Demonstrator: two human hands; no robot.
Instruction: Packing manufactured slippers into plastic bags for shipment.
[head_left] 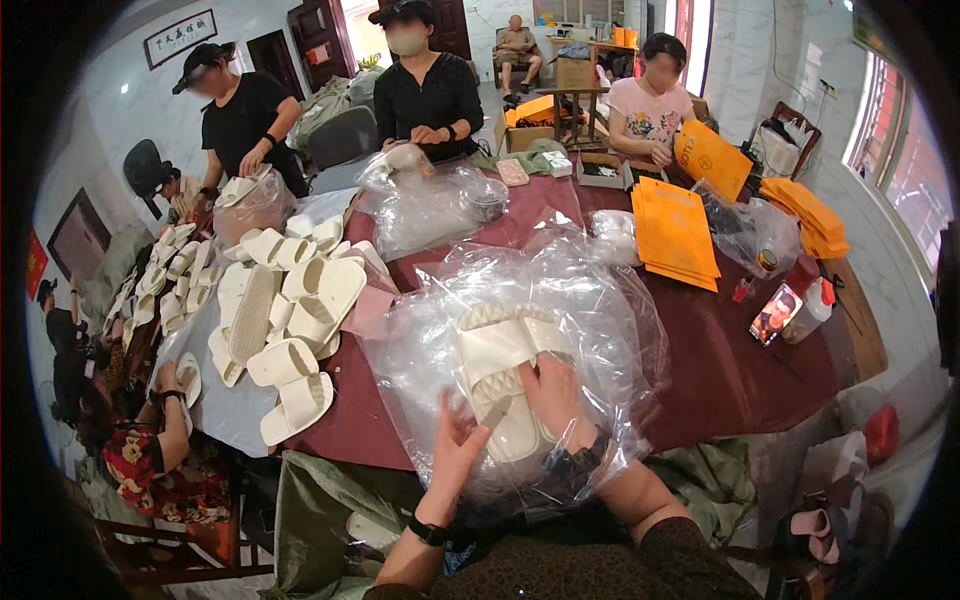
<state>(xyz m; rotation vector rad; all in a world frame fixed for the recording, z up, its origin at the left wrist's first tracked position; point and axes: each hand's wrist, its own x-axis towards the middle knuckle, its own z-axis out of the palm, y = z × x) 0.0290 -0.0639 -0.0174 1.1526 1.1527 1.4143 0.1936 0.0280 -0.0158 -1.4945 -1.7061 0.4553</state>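
Observation:
A pair of cream slippers (510,345) with quilted, padded footbeds lies among clear plastic bags (420,310) in front of me. My right hand (560,395) is closed at the right side of the nearer slipper, its fingers by the strap, with loose plastic around the wrist. My left hand (457,445) is at the slipper's left edge, thumb and fingers apart and slightly blurred. A small greyish flat piece (497,411) shows by the left thumb; whether it is held or part of the slipper, I cannot tell.
Loose cream slippers (300,300) pile up at the left. Orange packets (675,230) and a propped phone (776,315) are at the right on the dark red tablecloth (700,380). Several people work around the table; one handles an orange packet (712,160).

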